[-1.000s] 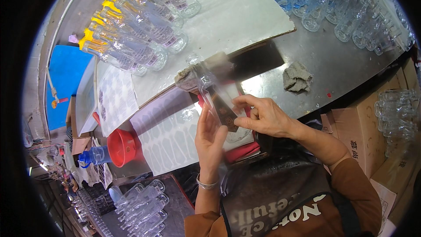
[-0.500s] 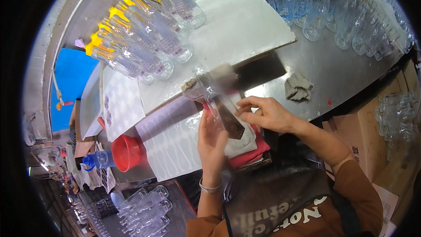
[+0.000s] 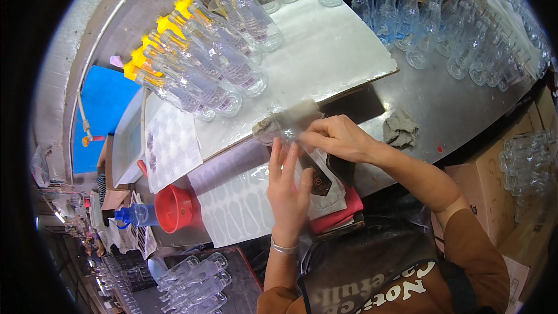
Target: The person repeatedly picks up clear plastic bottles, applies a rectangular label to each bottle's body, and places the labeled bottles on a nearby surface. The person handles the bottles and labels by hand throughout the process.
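Note:
My left hand point(image 3: 289, 192) is raised below the cloth-wrapped rest point(image 3: 267, 128), its fingers stretched and apart. My right hand point(image 3: 344, 139) comes in from the right with thumb and fingers pinched together over the rest. Between the fingertips lies a shiny clear piece point(image 3: 288, 134), seemingly part of a glass bottle; most of it is hidden and blurred. What the right fingers pinch is too small to make out. Under the hands is a dark pointed piece point(image 3: 320, 182) on a pale cloth, above a folded red cloth point(image 3: 349, 204).
Clear bottles point(image 3: 224, 70) lie in rows on a white board point(image 3: 325, 40), necks against yellow holders point(image 3: 139, 58). More bottles point(image 3: 407, 17) stand far right. A grey rag point(image 3: 400, 128), label sheets point(image 3: 232, 209), a red cup point(image 3: 173, 208) and a blue-capped bottle point(image 3: 139, 215) are nearby.
My right hand has moved left over the rest, its fingers now pinched. The left hand's fingers have moved up to the clear piece. The whole view has shifted slightly.

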`<state>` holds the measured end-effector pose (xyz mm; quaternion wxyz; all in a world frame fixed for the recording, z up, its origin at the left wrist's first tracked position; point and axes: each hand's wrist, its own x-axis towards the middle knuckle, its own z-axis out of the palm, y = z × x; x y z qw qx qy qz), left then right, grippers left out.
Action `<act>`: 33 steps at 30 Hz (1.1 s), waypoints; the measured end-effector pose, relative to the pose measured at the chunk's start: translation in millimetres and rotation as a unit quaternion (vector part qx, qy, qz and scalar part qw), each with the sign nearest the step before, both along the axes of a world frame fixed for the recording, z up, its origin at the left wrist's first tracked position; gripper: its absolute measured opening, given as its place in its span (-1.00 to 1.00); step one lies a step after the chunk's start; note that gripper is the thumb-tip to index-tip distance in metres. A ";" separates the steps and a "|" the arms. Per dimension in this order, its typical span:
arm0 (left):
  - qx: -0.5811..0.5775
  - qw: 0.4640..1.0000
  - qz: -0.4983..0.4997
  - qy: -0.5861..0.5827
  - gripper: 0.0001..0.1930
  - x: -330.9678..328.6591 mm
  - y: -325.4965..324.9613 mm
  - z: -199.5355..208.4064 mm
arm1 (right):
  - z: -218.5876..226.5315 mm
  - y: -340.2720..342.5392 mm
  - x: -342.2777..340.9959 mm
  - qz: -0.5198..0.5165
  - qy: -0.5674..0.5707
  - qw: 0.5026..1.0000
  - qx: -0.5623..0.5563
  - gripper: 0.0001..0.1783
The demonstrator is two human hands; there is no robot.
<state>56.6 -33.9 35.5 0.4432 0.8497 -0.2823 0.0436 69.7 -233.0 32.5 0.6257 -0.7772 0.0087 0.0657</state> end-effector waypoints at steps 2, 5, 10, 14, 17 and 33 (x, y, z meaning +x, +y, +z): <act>-0.003 1.000 0.001 -0.004 -0.49 -0.3 -0.7 -1.1 | 0.6 0.7 0.9 -0.001 -0.002 1.000 -0.010 -0.57; 0.000 1.000 0.004 -0.010 -0.49 -0.7 -1.2 -1.9 | -0.3 2.4 1.2 -0.005 -0.012 1.000 -0.017 -0.56; -0.002 1.000 0.004 -0.017 -0.49 -0.6 -1.5 -2.5 | 0.7 3.2 2.1 -0.008 -0.011 1.000 -0.023 -0.55; 0.002 1.000 0.005 -0.017 -0.49 0.0 -1.8 -2.7 | -12.1 -0.5 2.3 -0.019 -0.021 0.999 0.018 -0.55; 0.006 1.000 0.005 -0.012 -0.49 0.6 -1.0 -2.6 | -44.1 -7.1 -3.9 -0.157 0.030 0.946 0.282 -0.58; 0.013 1.000 0.004 -0.022 -0.48 -0.6 -0.3 -3.4 | 27.7 -14.5 14.2 -0.041 -0.214 0.976 -0.012 -0.69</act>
